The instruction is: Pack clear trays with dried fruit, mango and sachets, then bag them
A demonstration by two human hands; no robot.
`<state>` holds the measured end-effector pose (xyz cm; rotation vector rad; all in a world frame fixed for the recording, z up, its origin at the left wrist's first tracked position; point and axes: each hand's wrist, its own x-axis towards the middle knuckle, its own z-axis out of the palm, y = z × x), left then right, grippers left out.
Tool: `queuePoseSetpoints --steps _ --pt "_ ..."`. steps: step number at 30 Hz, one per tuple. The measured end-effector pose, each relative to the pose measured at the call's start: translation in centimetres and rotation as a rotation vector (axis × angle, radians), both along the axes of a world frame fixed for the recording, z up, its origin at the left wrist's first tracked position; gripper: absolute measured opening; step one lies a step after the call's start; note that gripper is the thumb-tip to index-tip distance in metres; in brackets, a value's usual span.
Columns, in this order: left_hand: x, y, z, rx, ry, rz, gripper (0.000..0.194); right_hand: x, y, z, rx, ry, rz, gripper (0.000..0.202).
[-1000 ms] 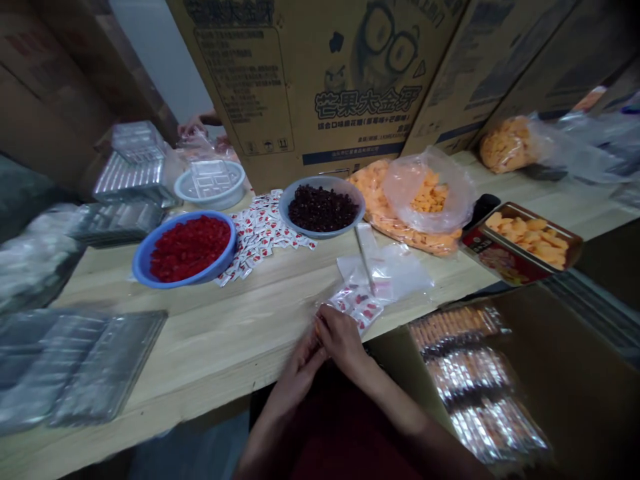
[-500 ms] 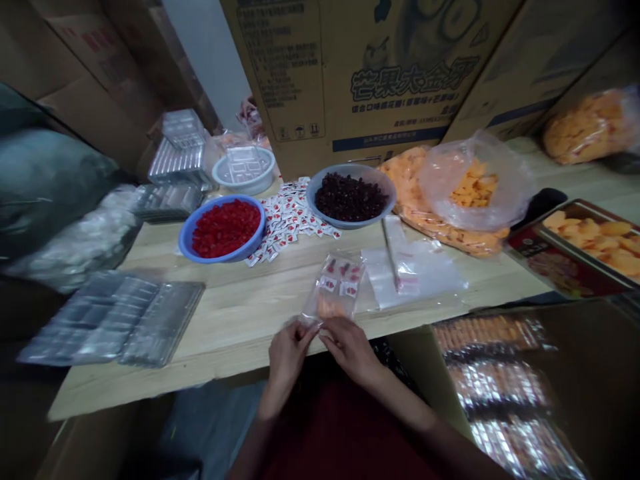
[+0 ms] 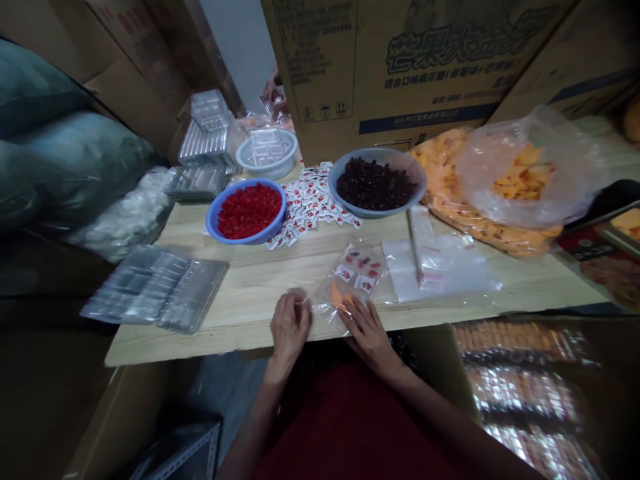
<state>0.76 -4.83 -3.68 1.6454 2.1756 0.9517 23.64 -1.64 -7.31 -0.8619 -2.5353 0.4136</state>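
On the table near its front edge lies a clear plastic bag point(image 3: 354, 265). It shows a tray with small red and dark pieces, two white printed sachets and an orange piece at its lower end. My right hand point(image 3: 369, 333) rests on that lower end, fingers stretched over the orange piece. Just left of the bag, my left hand point(image 3: 289, 327) is closed, its fingers curled together by the bag's clear edge film. What the left fingers pinch, if anything, is too fine to make out. Right of the bag is a stack of flat clear bags point(image 3: 450, 270).
Behind are a blue bowl of red pieces point(image 3: 213, 223), a bowl of dark pieces point(image 3: 420, 190) and loose sachets point(image 3: 313, 200). Clear trays point(image 3: 193, 293) lie left. A bag of orange pieces point(image 3: 445, 160) stands right; a carton of packed goods point(image 3: 520, 373) is below. Another person's hand point(image 3: 275, 93) shows behind.
My hands were together at the bag's lower end. Now they are apart: the left has moved away to the left, and the right lies flat on the bag. The camera view has shifted left.
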Motion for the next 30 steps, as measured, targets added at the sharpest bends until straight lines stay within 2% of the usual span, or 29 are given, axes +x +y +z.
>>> queuePoseSetpoints --steps 4,6,7,9,12,14,16,21,24,27,30 --pt "0.2 -0.4 1.0 -0.052 -0.062 -0.278 0.061 0.0 -0.8 -0.2 -0.025 0.112 -0.060 0.065" --pt "0.7 -0.6 1.2 -0.049 -0.068 -0.350 0.070 -0.3 -0.9 -0.3 -0.009 0.179 -0.098 0.055" --pt "0.9 -0.6 1.1 -0.036 -0.069 -0.356 0.067 -0.5 -0.8 -0.3 0.006 0.213 -0.104 0.049" --pt "1.3 -0.6 0.5 0.007 -0.075 -0.307 0.051 -0.7 -0.6 -0.2 0.035 0.268 -0.100 0.041" --pt "1.6 -0.2 -0.8 0.080 -0.083 -0.146 0.028 -0.8 -0.4 0.0 0.057 0.298 -0.098 0.041" --pt "1.8 -0.2 -1.4 0.102 -0.078 -0.070 0.026 -0.7 -0.5 0.2 0.067 0.293 -0.104 0.044" --pt "2.0 -0.4 -1.5 0.090 -0.076 -0.068 0.029 -0.5 -0.8 0.4 0.078 0.275 -0.096 0.049" --pt "2.5 -2.0 -0.5 0.024 -0.171 -0.142 0.039 -0.8 -1.7 0.6 0.071 0.075 -0.063 0.053" --pt "2.5 -2.6 0.3 -0.013 -0.213 -0.165 0.041 -1.7 -1.5 0.1 0.139 -0.049 -0.095 0.057" --pt "2.2 -3.0 0.8 -0.066 -0.273 -0.128 0.033 -2.1 -1.0 -0.3 0.227 -0.082 -0.095 0.048" --pt "2.0 -3.3 1.2 -0.148 -0.375 -0.088 0.023 -1.4 -1.0 -0.2 0.254 -0.039 0.013 0.044"
